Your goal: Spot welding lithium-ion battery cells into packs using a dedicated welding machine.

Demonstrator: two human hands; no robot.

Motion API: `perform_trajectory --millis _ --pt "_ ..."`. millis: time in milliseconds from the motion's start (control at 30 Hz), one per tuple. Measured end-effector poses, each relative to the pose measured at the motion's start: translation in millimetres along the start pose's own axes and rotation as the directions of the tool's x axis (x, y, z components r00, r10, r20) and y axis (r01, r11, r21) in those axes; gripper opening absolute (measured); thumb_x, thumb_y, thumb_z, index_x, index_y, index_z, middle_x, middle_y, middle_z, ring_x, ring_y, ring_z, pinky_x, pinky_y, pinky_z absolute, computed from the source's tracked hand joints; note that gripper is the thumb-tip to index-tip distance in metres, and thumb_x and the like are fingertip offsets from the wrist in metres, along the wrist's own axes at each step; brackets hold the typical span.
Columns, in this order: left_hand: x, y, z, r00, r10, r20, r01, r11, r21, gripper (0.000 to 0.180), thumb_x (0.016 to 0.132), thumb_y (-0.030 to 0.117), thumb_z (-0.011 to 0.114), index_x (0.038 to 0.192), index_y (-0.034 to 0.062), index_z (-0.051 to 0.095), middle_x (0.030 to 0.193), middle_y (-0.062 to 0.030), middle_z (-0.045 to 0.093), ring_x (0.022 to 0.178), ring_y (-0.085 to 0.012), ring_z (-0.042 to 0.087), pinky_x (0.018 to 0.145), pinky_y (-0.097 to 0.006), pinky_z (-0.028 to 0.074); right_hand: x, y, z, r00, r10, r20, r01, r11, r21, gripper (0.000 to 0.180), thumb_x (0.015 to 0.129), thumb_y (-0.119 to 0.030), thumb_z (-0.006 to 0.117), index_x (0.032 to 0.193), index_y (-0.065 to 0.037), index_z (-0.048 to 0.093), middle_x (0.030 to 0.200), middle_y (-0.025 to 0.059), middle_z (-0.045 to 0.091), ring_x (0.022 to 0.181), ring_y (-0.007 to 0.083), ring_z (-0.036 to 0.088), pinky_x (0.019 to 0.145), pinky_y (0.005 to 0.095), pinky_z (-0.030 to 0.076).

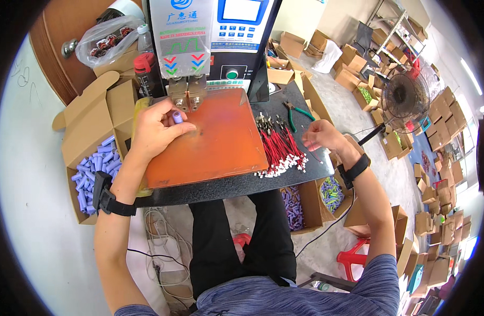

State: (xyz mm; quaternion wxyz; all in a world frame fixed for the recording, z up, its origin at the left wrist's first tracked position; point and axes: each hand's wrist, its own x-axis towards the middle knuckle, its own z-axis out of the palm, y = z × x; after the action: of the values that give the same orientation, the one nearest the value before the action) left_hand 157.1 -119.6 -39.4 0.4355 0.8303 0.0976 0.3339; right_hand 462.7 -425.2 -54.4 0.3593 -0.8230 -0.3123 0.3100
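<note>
My left hand (153, 130) is closed round a small purple cylindrical battery cell (177, 118), just below the metal electrodes (187, 100) of a spot welder (235, 39). The hand is over an orange board (215, 147) lying on the dark table. Off to the right, my right hand (322, 136) hovers with curled fingers beside a pile of red and black wire leads (278, 142) with white connectors. Whatever lies between those fingertips, if anything, is too small to make out. Green-handled pliers (292, 116) rest behind the wires.
A carton (94, 113) full of purple cells stands at the left. Under the table's right side are cartons of more cells (293, 208). A red-lidded bottle (145, 71) is beside the welder. A fan (405, 97), stacked cartons and a red stool (352, 258) stand at the right.
</note>
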Motion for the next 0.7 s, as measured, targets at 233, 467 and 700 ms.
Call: perform_trajectory --millis 233,467,700 --pt "-1.8 10.8 -3.4 0.994 -0.065 0.085 0.074 0.991 -0.112 0.023 0.070 0.006 0.079 0.088 0.0032 0.064 0.071 0.0046 0.057 0.059 -0.0002 0.046 0.052 -0.018 0.039 -1.0 -8.4 5.8 0.998 -0.043 -0.035 0.045 0.997 0.068 0.014 0.079 0.006 0.050 0.091 0.008 0.057 0.078 0.0122 0.062 0.072 0.0204 0.065 0.058 0.0302 0.054" --pt "-2.6 6.8 -4.7 0.993 -0.029 0.111 0.040 0.995 -0.094 0.024 0.071 0.008 0.077 0.091 0.0026 0.065 0.065 0.0020 0.056 0.055 -0.0035 0.049 0.052 -0.021 0.041 -5.9 -83.2 38.1 0.924 -0.354 -0.145 0.331 0.930 -0.162 0.023 0.088 -0.006 0.049 0.104 0.004 0.062 0.081 0.0067 0.067 0.071 0.0107 0.059 0.060 0.0240 0.046" --pt "-1.8 4.1 -5.6 0.988 -0.003 0.153 0.005 1.000 -0.015 0.023 0.075 0.010 0.075 0.095 0.0059 0.066 0.066 0.0046 0.053 0.058 -0.0027 0.044 0.052 -0.020 0.037 1.9 -152.4 96.7 0.828 -0.560 -0.018 0.559 0.828 -0.047 0.012 0.086 -0.008 0.061 0.088 0.004 0.065 0.075 0.0019 0.064 0.069 0.0063 0.060 0.062 0.0217 0.047"
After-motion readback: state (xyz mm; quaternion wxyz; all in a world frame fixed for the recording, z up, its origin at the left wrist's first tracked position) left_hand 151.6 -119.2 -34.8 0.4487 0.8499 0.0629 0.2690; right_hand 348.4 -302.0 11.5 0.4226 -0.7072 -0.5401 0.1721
